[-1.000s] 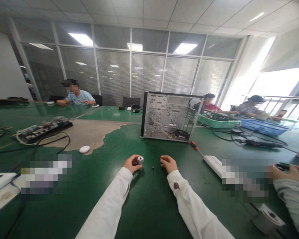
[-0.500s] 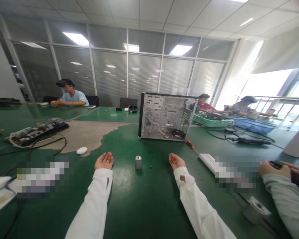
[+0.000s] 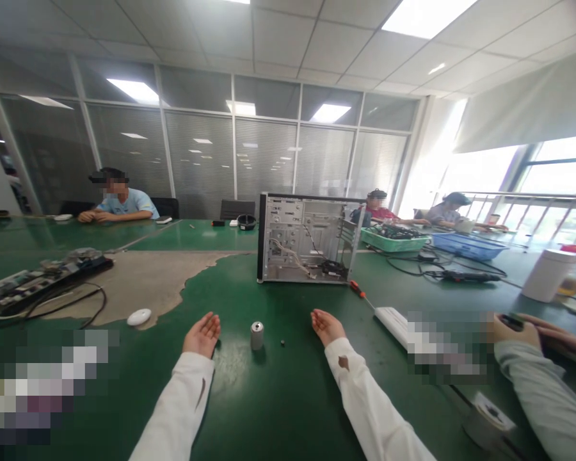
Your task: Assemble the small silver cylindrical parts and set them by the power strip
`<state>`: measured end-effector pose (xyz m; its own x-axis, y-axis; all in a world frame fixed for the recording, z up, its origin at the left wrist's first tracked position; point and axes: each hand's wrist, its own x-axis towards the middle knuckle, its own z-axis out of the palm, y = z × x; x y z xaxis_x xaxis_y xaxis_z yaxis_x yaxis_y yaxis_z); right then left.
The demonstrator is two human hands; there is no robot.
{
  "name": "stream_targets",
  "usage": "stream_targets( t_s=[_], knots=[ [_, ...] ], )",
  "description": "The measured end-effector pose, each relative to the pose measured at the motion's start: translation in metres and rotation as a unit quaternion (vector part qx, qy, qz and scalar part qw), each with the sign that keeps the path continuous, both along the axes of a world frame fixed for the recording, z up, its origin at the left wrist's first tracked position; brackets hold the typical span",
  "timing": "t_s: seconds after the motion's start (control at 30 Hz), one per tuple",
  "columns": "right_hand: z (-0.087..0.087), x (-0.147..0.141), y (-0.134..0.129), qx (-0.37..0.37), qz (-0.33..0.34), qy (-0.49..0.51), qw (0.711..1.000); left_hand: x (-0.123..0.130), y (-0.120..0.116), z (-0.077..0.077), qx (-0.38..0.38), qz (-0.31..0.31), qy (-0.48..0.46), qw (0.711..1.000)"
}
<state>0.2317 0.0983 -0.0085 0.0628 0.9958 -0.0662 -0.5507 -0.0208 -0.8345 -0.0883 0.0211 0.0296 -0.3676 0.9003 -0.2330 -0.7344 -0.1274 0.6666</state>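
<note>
My left hand rests palm up on the green table, its fingers stretched out and holding nothing. Across from it, my right hand lies open too, palm turned inward. Between them stands a small silver metal cylinder with a dark hole in its top, apart from both hands. Just right of the cylinder lies a tiny dark piece, too small to name. Beyond the hands an opened computer case stands upright, its metal inside and loose cables showing. A screwdriver with an orange-red handle lies near its lower right corner.
A white power strip lies right of my right hand. At left are a white oval object and a circuit assembly. Green and blue baskets stand at back right. A co-worker's sleeve reaches in from the right.
The view has tilted up and turned slightly right, so the things on the table sit lower and further left. My hands stay open on either side of the cylinder.
</note>
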Motion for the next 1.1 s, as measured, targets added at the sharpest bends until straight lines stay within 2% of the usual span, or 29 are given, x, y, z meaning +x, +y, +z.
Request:
stream_targets(
  t_s=[0.07,0.13,0.2,0.27,0.33,0.43,0.47,0.5,0.57,0.73,0.83,0.93,1.1],
  knots=[
    [0.003,-0.007,0.000,0.020,0.018,-0.034,0.999,0.007,0.004,-0.002,0.008,-0.033,0.053,0.998],
    [0.005,-0.014,-0.003,0.042,0.033,-0.079,0.995,0.016,0.006,-0.002,0.022,-0.071,0.151,0.986],
    [0.006,-0.020,-0.012,0.061,0.047,-0.121,0.990,0.027,0.004,-0.002,0.053,-0.112,0.291,0.949],
    [0.008,-0.027,-0.025,0.096,0.067,-0.187,0.975,0.039,0.000,0.000,0.073,-0.158,0.440,0.881],
    [0.011,-0.035,-0.039,0.167,0.089,-0.307,0.933,0.049,-0.004,0.000,0.094,-0.174,0.541,0.818],
    [0.016,-0.045,-0.057,0.276,0.102,-0.498,0.816,0.059,-0.006,-0.004,0.102,-0.159,0.635,0.749],
    [0.017,-0.047,-0.060,0.291,0.101,-0.532,0.789,0.061,-0.006,-0.006,0.095,-0.147,0.659,0.731],
    [0.019,-0.049,-0.063,0.299,0.099,-0.556,0.769,0.062,-0.006,-0.008,0.088,-0.137,0.680,0.715],
    [0.021,-0.051,-0.064,0.305,0.095,-0.579,0.750,0.063,-0.005,-0.010,0.083,-0.131,0.708,0.689],
    [0.022,-0.050,-0.062,0.319,0.096,-0.571,0.751,0.066,-0.007,-0.011,0.088,-0.155,0.733,0.657],
    [0.027,-0.050,-0.068,0.323,0.065,-0.558,0.762,0.070,-0.012,-0.010,0.093,-0.161,0.744,0.641],
    [0.034,-0.056,-0.085,0.336,0.050,-0.527,0.779,0.076,-0.020,-0.010,0.109,-0.172,0.767,0.608],
    [0.038,-0.068,-0.121,0.336,0.103,-0.497,0.793,0.092,-0.036,-0.008,0.114,-0.201,0.803,0.550]
  ],
)
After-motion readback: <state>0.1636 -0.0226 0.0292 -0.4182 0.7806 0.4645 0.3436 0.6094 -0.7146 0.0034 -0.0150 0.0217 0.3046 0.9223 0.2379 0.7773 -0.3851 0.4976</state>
